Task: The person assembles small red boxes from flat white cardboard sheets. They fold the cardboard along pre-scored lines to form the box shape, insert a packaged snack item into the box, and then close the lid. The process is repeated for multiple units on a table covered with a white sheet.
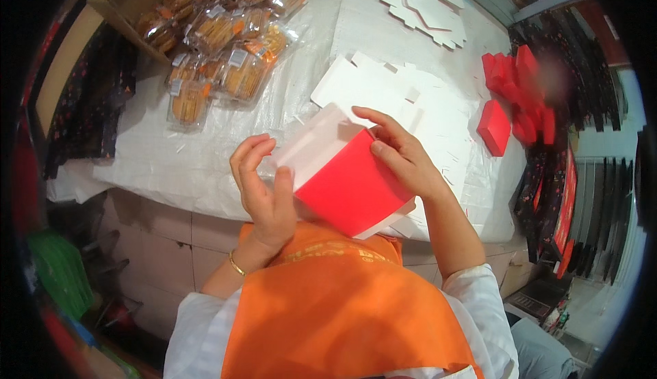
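Note:
A red cardboard box [357, 186] with a white inside is held in front of my orange apron, tilted, its white flap standing along the upper left. At its left end, my left hand [261, 191] has the thumb against the edge and the fingers curled behind the flap. On the upper right corner is my right hand [404, 153], its thumb on the red face and its index finger reaching over the white flap. Just beyond the box, flat white die-cut cardboard blanks [359, 81] lie on the table.
Clear packs of brown baked goods [243, 74] are heaped at the far left beside an open brown carton [123, 3]. More white blanks [424, 6] lie at the back. Small red boxes [495, 127] are piled at the right table edge. White sheeting [147, 167] covers the table.

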`<act>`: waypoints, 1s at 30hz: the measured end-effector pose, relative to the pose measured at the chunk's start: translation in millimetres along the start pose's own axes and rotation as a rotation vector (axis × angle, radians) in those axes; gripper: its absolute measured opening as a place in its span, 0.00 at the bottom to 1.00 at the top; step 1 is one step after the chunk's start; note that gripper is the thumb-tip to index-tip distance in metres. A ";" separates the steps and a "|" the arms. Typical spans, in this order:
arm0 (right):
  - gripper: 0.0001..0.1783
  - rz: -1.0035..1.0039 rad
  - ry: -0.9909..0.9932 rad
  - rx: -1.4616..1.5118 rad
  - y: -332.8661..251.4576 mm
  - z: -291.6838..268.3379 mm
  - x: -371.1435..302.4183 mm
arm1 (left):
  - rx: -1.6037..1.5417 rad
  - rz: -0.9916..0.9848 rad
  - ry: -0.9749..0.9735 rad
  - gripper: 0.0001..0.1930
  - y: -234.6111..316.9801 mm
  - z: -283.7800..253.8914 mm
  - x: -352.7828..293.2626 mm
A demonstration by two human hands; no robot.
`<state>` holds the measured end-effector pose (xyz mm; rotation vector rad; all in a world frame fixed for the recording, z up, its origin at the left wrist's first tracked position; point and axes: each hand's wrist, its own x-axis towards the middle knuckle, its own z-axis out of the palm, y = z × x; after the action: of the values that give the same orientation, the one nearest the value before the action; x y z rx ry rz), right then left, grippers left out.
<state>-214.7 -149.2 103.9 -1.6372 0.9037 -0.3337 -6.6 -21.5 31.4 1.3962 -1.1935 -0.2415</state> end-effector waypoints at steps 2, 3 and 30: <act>0.28 -0.036 0.102 0.123 8.6 -4.8 -2.4 | -0.358 -0.290 0.015 0.25 5.0 15.4 -13.6; 0.27 -0.060 0.154 0.186 11.6 -8.0 -2.8 | -0.535 -0.430 0.017 0.26 13.3 23.0 -11.7; 0.14 -0.277 0.686 -0.044 8.5 7.6 -76.6 | -0.412 -0.172 -0.364 0.13 72.7 29.5 24.8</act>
<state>-263.5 -89.8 113.0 -1.7131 1.1855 -1.1215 -53.5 -39.9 96.5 1.1154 -1.2283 -0.8439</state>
